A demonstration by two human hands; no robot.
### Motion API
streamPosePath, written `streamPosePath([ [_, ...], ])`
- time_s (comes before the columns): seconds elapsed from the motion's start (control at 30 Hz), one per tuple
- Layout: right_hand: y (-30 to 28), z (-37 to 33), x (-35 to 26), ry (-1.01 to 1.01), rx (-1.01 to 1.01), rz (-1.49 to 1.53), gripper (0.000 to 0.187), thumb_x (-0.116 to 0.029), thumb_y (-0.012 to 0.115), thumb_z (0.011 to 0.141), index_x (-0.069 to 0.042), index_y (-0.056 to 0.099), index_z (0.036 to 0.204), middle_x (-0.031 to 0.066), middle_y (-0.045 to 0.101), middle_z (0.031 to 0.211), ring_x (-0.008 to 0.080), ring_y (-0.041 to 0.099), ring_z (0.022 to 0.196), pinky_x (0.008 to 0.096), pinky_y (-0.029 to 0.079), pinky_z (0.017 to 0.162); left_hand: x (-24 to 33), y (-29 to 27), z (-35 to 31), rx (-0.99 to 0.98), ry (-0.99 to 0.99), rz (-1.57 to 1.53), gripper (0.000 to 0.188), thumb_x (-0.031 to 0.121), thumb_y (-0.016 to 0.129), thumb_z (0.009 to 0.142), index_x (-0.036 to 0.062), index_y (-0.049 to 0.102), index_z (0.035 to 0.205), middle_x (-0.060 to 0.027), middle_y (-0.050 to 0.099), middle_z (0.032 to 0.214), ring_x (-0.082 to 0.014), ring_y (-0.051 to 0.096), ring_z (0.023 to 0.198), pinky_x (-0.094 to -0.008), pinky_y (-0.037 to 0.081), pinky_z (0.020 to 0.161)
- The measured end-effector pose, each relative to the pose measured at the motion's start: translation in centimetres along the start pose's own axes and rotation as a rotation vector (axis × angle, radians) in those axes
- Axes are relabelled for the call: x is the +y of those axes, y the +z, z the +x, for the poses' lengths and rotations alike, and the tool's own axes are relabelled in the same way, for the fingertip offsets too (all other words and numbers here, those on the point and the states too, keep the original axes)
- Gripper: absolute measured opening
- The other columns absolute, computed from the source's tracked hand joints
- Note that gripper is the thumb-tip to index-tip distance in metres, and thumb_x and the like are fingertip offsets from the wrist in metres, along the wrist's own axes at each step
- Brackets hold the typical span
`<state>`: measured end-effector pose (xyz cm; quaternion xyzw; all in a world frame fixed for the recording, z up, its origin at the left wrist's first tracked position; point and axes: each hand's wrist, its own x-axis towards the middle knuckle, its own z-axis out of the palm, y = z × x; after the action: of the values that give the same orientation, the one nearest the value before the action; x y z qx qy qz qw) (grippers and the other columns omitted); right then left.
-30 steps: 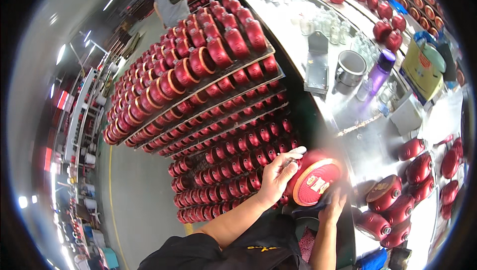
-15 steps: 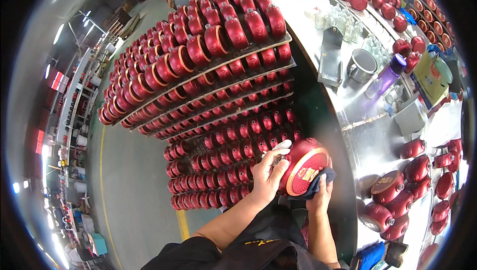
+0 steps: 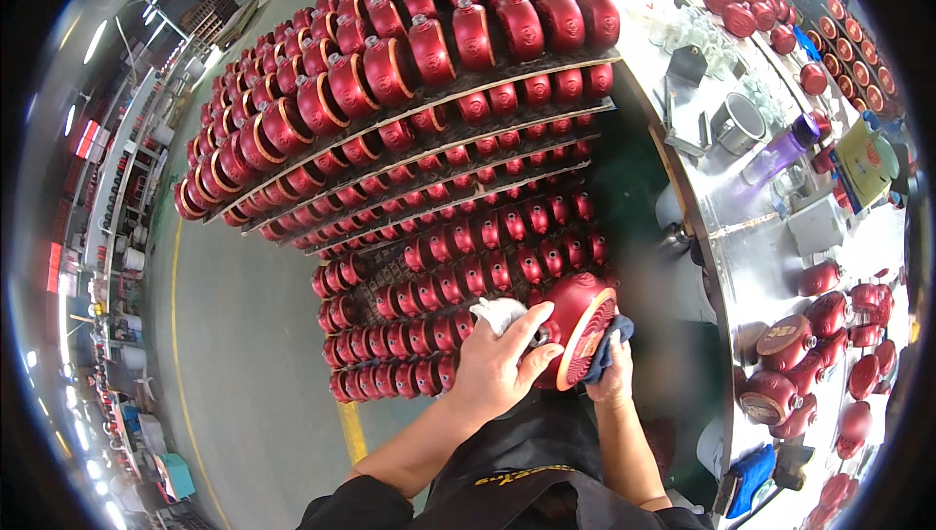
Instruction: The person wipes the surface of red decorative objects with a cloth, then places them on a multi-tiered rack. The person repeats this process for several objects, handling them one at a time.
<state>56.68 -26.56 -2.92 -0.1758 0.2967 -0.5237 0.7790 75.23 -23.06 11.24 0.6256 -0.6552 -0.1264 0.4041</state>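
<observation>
A round, flat red bottle (image 3: pixel 573 298) with a gold-coloured rim is held up in front of me, its neck toward the left. My left hand (image 3: pixel 490 366) is closed around the neck, and a crumpled white cloth (image 3: pixel 498 314) sticks out above its fingers. On the bottle's other side, my right hand (image 3: pixel 613 376) grips a dark blue cloth (image 3: pixel 610 343) and presses it against the patterned flat face. That face is turned mostly to the right, so I see it at a slant.
A tall rack of boards (image 3: pixel 429 101) carrying many similar red bottles stands ahead and left. Along the right runs a metal worktable (image 3: pixel 726 247) with more red bottles (image 3: pixel 786 340), a metal mug (image 3: pixel 738 123), a purple bottle (image 3: pixel 785 148) and a blue cloth (image 3: pixel 749 481).
The bottle has turned, so its patterned face is seen more edge-on. My left hand has shifted left and more of the white cloth shows. The whole view has swung slightly.
</observation>
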Motion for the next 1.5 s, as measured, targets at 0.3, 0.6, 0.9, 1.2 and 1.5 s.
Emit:
streamPosePath([
  [0.3,3.6,-0.3,9.7,0.269,0.037,0.068,0.044,-0.027,0.054,0.096,-0.008,0.047,0.135,0.0089,0.055,0.13,0.0247,0.055,0.118,0.0413,0.045,0.102,-4.6,-7.8,-3.2,0.018,0.111,0.125,0.033,0.019,0.079,0.076,0.0043,0.063,0.1,-0.0087,0.064,0.076,-0.0248,0.06,0.058,-0.0349,0.047,0.052],
  [0.6,-0.3,-1.8,16.8,0.353,-0.239,-0.628,0.091,-0.069,0.059,0.08,0.002,0.043,0.136,0.0152,0.056,0.127,0.0274,0.059,0.111,0.0413,0.051,0.093,-12.8,-9.9,-11.7,0.162,-0.084,0.047,0.017,0.019,0.068,0.072,0.0114,0.058,0.083,-0.0026,0.048,0.071,-0.0191,0.055,0.061,-0.0308,0.046,0.052],
  [0.9,-4.6,-8.9,14.5,1.124,-0.055,-0.404,0.074,-0.052,0.053,0.093,0.001,0.039,0.141,0.022,0.069,0.091,0.0336,0.069,0.081,0.0413,0.058,0.07,-33.7,-15.0,-21.6,0.164,-0.316,0.394,0.024,0.029,0.069,0.085,0.0086,0.057,0.089,-0.0098,0.057,0.075,-0.0269,0.059,0.061,-0.0378,0.048,0.05],
  [1.2,-6.5,-16.2,10.4,1.272,0.493,-0.655,0.069,-0.048,0.064,0.087,-0.002,0.045,0.135,0.0159,0.068,0.094,0.027,0.067,0.083,0.0361,0.055,0.074,-61.4,-15.4,-27.9,0.023,-0.514,0.715,0.027,0.035,0.06,0.092,0.0095,0.056,0.099,-0.0145,0.062,0.085,-0.0332,0.064,0.073,-0.0425,0.053,0.06],
  [1.5,-11.8,-17.0,8.6,1.045,-0.532,-1.472,0.06,-0.017,0.077,0.069,-0.004,0.051,0.122,0.0058,0.069,0.096,0.0187,0.064,0.086,0.0317,0.051,0.083,-75.9,-10.6,-32.9,-0.124,-0.792,0.685,0.025,0.03,0.057,0.093,0.0089,0.053,0.106,-0.0212,0.059,0.106,-0.0424,0.064,0.087,-0.0505,0.053,0.074],
])
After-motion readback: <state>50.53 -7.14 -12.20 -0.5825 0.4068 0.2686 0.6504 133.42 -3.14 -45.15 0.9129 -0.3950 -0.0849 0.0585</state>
